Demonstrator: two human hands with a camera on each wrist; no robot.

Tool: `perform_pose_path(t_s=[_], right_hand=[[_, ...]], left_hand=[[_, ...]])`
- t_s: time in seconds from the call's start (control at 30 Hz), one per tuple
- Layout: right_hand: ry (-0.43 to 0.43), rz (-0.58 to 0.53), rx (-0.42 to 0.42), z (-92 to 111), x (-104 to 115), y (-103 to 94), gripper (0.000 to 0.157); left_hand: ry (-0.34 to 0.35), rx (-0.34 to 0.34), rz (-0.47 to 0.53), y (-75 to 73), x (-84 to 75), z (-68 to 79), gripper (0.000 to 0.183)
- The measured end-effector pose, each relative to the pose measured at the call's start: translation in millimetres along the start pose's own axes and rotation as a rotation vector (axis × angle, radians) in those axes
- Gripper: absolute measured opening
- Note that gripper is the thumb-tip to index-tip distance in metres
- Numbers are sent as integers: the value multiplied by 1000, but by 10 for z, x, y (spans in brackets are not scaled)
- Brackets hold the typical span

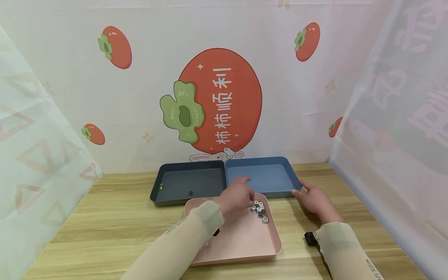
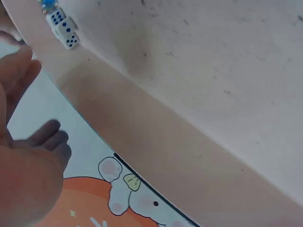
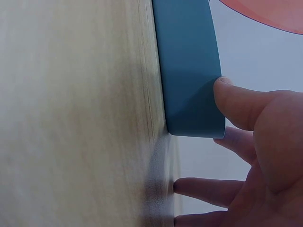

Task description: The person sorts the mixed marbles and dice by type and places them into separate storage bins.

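My left hand [image 1: 238, 196] hangs over the far edge of the pink tray [image 1: 241, 243], its fingers toward the blue tray [image 1: 273, 177]. Nothing shows between the fingers in view, which are loosely bent. Just right of it, a small cluster of white dice [image 1: 259, 206] with darker pieces lies in the pink tray's far right corner; white dice with blue dots [image 2: 66, 30] also show in the left wrist view. My right hand [image 1: 316, 200] grips the near right corner of the blue tray, thumb on the near wall and index finger round the side; other fingers reach down to the table.
A dark grey tray [image 1: 196, 179] stands left of the blue one, against it. Inside are a yellowish piece [image 1: 161, 187] and a small dark blue piece [image 1: 190, 193]. A printed cloth [image 1: 147, 97] hangs behind the wooden table [image 1: 115, 217], with pale sheets at both sides.
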State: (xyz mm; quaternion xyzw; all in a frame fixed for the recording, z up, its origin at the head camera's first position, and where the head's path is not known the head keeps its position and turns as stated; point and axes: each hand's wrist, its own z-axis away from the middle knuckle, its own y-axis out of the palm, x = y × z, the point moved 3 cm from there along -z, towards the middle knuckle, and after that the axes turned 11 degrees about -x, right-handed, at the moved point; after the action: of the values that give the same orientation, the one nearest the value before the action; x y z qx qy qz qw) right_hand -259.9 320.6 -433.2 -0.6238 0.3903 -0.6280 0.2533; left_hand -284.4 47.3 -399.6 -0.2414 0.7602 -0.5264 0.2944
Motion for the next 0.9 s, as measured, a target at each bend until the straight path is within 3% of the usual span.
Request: perform_pose_path(t_s=[0.13, 0.33, 0.43, 0.7, 0.9], right_hand=[[-1, 2, 2, -6, -13, 5, 76], [5, 7, 5, 10, 2, 6, 79], [9, 8, 7, 12, 12, 2, 79], [0, 9, 5, 5, 19, 3, 77], [3, 9, 4, 8, 12, 11, 77]], left_hand=[[35, 49, -9, 92, -49, 17, 8], [65, 51, -48, 171, -74, 51, 12], [39, 48, -31, 165, -82, 74, 13], [-119, 61, 70, 190, -43, 105, 22], [-72, 58, -66, 208, -41, 104, 20]])
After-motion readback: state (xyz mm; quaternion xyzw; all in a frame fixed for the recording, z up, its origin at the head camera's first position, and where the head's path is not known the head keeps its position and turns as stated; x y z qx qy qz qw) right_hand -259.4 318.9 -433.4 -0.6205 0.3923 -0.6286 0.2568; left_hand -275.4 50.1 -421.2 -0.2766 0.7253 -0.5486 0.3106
